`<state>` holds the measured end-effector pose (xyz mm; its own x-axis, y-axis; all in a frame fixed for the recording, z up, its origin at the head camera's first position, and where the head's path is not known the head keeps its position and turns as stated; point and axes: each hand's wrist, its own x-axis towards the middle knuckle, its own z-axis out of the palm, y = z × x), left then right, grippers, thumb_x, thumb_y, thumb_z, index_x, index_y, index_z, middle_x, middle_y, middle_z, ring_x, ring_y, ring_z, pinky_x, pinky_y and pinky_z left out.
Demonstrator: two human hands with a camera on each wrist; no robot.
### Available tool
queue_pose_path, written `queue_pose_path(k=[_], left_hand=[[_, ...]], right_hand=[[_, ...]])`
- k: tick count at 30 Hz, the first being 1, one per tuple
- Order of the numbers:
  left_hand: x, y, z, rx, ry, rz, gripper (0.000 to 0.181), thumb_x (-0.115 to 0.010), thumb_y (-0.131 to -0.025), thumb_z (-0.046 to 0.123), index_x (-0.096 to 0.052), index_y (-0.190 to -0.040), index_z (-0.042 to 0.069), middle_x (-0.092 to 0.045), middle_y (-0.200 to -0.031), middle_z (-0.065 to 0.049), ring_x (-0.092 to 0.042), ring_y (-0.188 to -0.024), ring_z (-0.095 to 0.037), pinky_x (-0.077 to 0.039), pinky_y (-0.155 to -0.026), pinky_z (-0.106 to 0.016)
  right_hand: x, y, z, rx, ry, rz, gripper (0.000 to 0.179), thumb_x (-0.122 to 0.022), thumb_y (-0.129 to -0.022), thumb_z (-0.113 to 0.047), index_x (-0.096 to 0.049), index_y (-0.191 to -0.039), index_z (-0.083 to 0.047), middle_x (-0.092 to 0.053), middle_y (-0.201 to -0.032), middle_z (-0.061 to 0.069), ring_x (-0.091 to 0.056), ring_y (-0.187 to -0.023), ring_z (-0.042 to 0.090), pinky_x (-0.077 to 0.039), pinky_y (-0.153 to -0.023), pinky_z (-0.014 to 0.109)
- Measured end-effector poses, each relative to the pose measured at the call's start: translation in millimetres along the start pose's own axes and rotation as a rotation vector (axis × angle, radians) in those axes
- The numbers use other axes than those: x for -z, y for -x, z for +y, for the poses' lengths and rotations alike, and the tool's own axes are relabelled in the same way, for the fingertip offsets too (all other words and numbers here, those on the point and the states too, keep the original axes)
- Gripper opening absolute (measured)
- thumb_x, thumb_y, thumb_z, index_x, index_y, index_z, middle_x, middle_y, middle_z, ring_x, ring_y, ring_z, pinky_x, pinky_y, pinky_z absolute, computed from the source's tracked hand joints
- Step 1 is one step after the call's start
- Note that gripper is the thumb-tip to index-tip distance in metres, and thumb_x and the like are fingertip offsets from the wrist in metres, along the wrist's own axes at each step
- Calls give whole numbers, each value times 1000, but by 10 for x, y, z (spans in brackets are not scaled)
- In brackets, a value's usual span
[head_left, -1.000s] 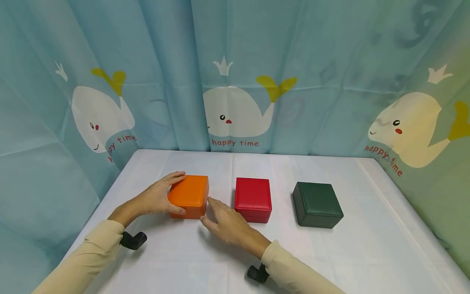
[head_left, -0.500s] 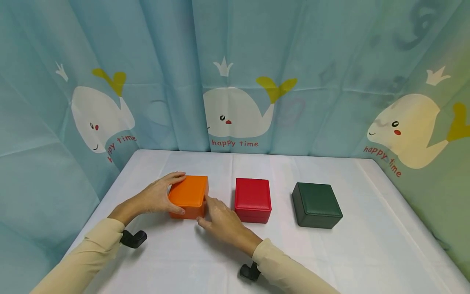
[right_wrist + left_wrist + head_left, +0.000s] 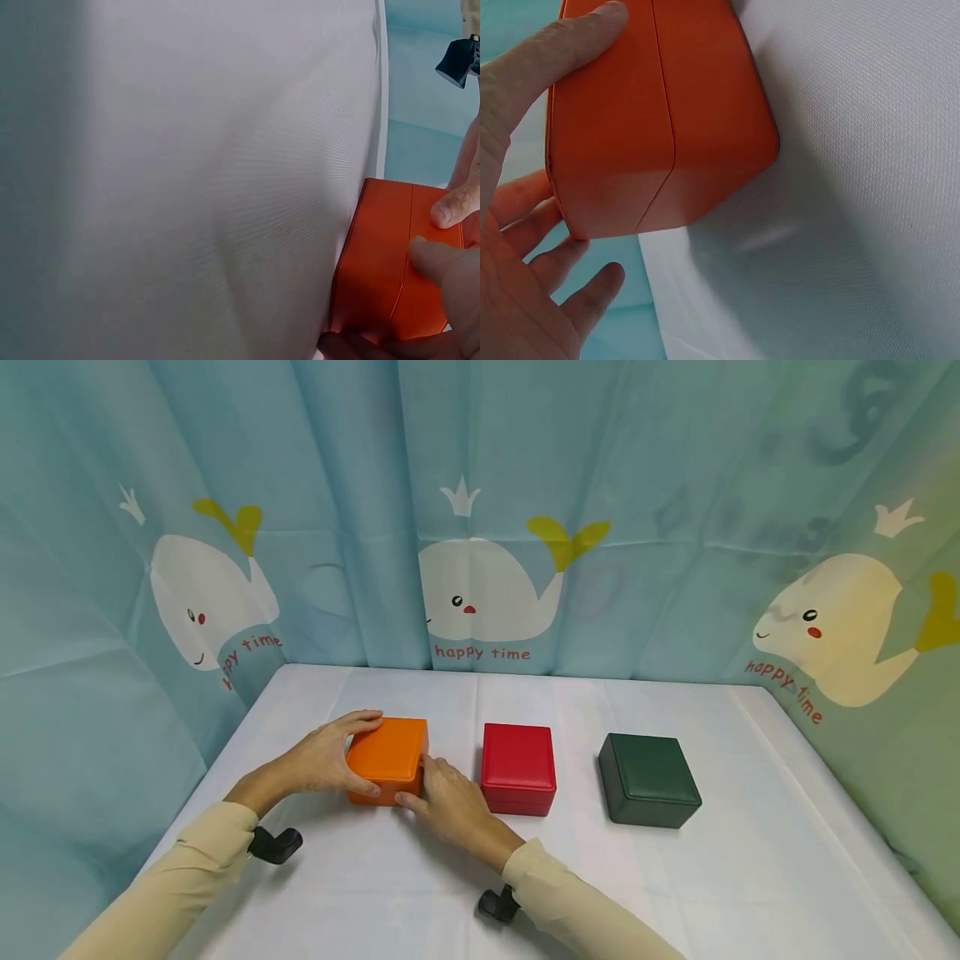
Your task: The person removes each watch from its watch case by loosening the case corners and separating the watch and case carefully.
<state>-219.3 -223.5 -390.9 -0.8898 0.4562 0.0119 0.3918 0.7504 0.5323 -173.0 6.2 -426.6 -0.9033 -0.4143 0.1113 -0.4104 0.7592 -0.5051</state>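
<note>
An orange square box (image 3: 387,750) stands on the white-covered table, with a thin seam running round its sides between lid and base. My left hand (image 3: 324,757) spans it from the left. In the left wrist view, the left thumb (image 3: 577,41) lies on the front face of the lid half; fingers reach toward the far side. From the right, my right hand (image 3: 453,802) holds the box at its front right corner. The right thumb (image 3: 431,255) touches the front near the seam, while the other fingers (image 3: 375,349) lie along the right side, partly hidden.
To the right of the orange box stands a red box (image 3: 517,768), close to my right hand. Farther right is a dark green box (image 3: 651,779), turned slightly. A blue curtain (image 3: 337,593) with whale prints hangs behind the table and along its sides.
My right hand has moved slightly left, from just beside the orange box to contact, its thumb now on the front. My left hand and all boxes stay in place.
</note>
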Motion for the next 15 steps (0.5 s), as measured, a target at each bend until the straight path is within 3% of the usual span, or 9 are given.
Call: queue_pose_path(k=[7, 15], left_hand=[[38, -10, 5, 0, 8, 10, 104, -95, -65, 46, -49, -147, 2, -44, -154, -13, -47, -132, -40, -37, -106, -65], [98, -40, 20, -42, -59, 18, 98, -96, -61, 50, -59, -137, 1, -52, -147, -10, -54, -123, -35, -44, -102, -58]], right_hand=[[-36, -30, -22, 22, 73, 42, 55, -74, -92, -45, -58, -120, 0, -58, -93, 4, -61, -87, 20, -55, -73, 34], [-61, -35, -33, 24, 99, 62, 54, -76, -91, -44, -60, -118, -1, -62, -93, 4, -63, -85, 19, -55, -73, 31]])
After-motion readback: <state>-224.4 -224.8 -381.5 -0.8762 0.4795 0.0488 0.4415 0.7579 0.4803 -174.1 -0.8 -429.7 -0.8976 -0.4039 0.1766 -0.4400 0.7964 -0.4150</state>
